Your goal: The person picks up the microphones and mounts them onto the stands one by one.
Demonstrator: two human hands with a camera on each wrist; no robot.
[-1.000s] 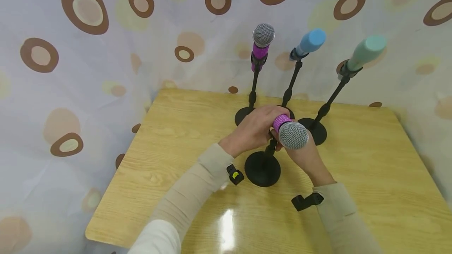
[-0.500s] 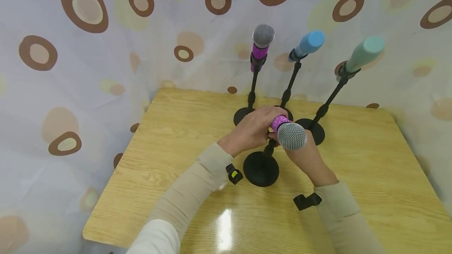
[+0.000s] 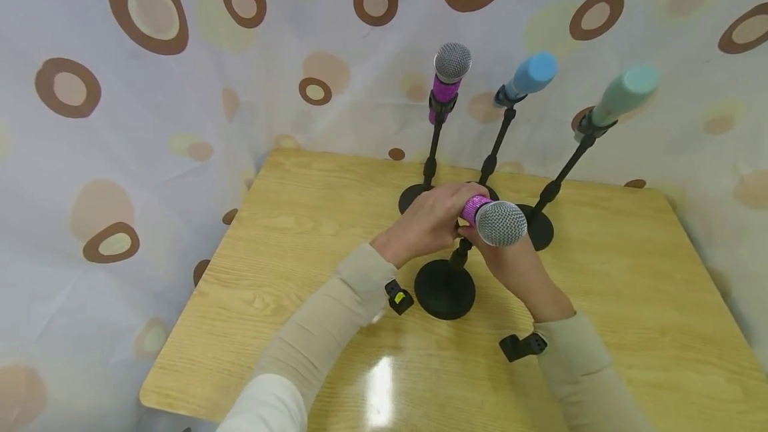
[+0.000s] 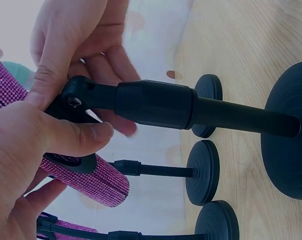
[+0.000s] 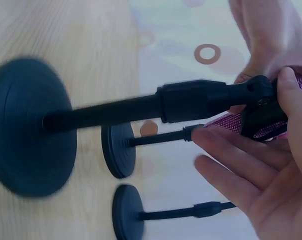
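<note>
A microphone with a silver mesh head (image 3: 501, 223) and a glittery purple body (image 4: 108, 186) sits in the black clip (image 5: 263, 117) of a short desk stand, whose round base (image 3: 445, 289) rests on the table. My left hand (image 3: 429, 219) grips the microphone at the clip, thumb lying across the clip by its hinge. On the other side, my right hand (image 3: 519, 269) holds the clip with its thumb against it near the hinge; its outer fingers (image 5: 231, 175) spread loosely beyond. The mesh head points toward me and to the right, partly covering the right hand in the head view.
Behind stand three more stands, holding a purple microphone (image 3: 445, 89), a blue one (image 3: 531, 73) and a mint green one (image 3: 624, 93). The wooden table (image 3: 312, 219) meets a patterned wall covering (image 3: 198, 85) at its back and left.
The mesh head has tilted slightly up and to the right in the last half second, with the right hand shifting along. The left hand and the stand base stay in place.
</note>
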